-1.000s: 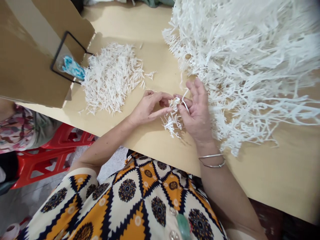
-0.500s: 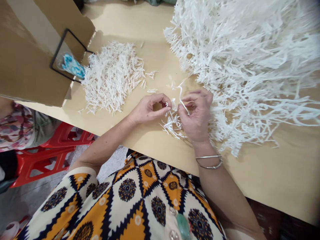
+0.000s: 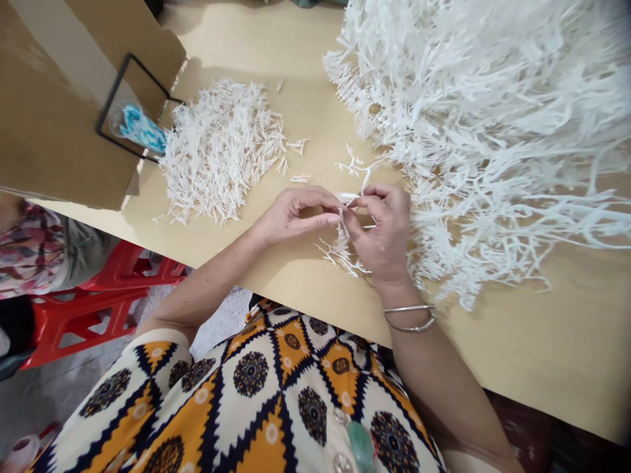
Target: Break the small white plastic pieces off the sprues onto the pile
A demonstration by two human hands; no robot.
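Pinched: your left hand [image 3: 296,213] and right hand [image 3: 387,233] close their fingertips on branched white sprigs [image 3: 342,248], between the small pile [image 3: 221,151] and large heap [image 3: 473,131]. Likely light, bendy, snag-prone; probably fragile where thinnest. You'd best hold the thicker stems [image 3: 366,177].
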